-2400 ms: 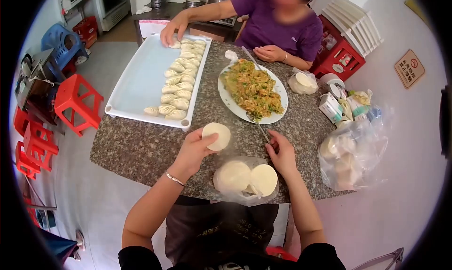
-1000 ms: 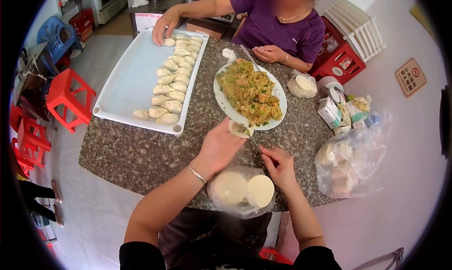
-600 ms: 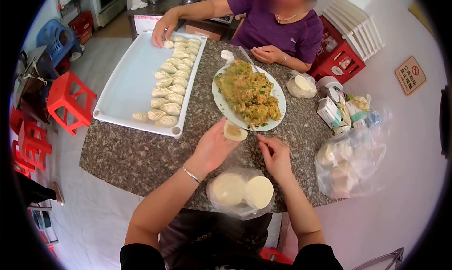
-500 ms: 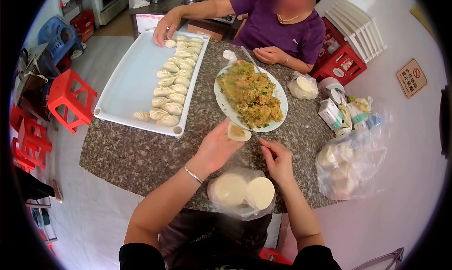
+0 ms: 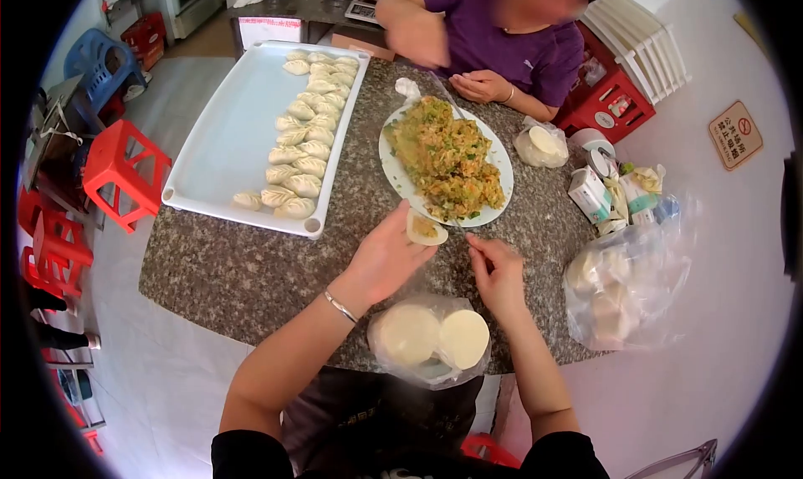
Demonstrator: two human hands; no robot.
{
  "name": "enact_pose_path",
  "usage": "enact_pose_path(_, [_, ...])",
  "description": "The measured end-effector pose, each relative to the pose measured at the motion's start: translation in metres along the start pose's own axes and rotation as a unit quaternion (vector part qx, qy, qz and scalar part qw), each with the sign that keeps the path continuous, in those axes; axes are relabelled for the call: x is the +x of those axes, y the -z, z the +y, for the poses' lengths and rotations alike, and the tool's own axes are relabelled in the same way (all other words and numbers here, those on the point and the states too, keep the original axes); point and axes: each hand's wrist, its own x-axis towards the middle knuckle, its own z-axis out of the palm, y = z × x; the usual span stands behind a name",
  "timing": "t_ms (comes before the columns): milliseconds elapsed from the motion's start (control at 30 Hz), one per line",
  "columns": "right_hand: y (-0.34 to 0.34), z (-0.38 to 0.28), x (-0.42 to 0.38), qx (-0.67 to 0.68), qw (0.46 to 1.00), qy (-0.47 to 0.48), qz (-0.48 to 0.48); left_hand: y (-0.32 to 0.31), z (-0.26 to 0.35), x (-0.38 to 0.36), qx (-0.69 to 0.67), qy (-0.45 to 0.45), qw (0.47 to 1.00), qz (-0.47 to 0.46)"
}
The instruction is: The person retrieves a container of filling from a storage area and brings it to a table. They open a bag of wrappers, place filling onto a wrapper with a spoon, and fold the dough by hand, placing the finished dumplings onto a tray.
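Observation:
A round dough wrapper (image 5: 427,230) with a little filling on it rests on the fingers of my left hand (image 5: 387,253). My right hand (image 5: 499,274) is closed in a pinch on a thin utensil, partly hidden, that reaches toward the plate's near edge. Just beyond both hands lies an oval white plate (image 5: 400,171) heaped with chopped yellow-green filling (image 5: 443,157). Between my forearms, at the table's near edge, sits a plastic bag with stacked round wrappers (image 5: 464,339). To the left, a white tray (image 5: 219,136) holds rows of pleated dumplings (image 5: 303,185).
Across the speckled table (image 5: 226,278) sits a person in a purple shirt (image 5: 527,65). A small bag of wrappers (image 5: 542,147), packets (image 5: 590,196) and a larger plastic bag (image 5: 615,291) lie on the right. Red stools (image 5: 124,174) stand at left.
The co-worker's hand has left the tray's far end and moved right, where another dumpling now lies. My hands have barely moved; the wrapper is still on my left fingers.

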Motion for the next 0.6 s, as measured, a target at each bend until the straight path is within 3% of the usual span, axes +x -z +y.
enact_pose_path(233, [-0.002, -0.005, -0.014, 0.094, 0.993, -0.060, -0.042, 0.002, 0.001, 0.001, -0.032, -0.016, 0.998, -0.042])
enact_pose_path(333, [0.007, -0.012, -0.013, 0.078, 0.994, -0.040, -0.067, -0.009, 0.002, -0.003, -0.001, -0.084, 0.996, -0.009])
enact_pose_path(600, [0.002, 0.001, 0.003, 0.116, 0.990, -0.077, -0.014, -0.012, 0.001, -0.005, 0.015, -0.077, 0.997, 0.019])
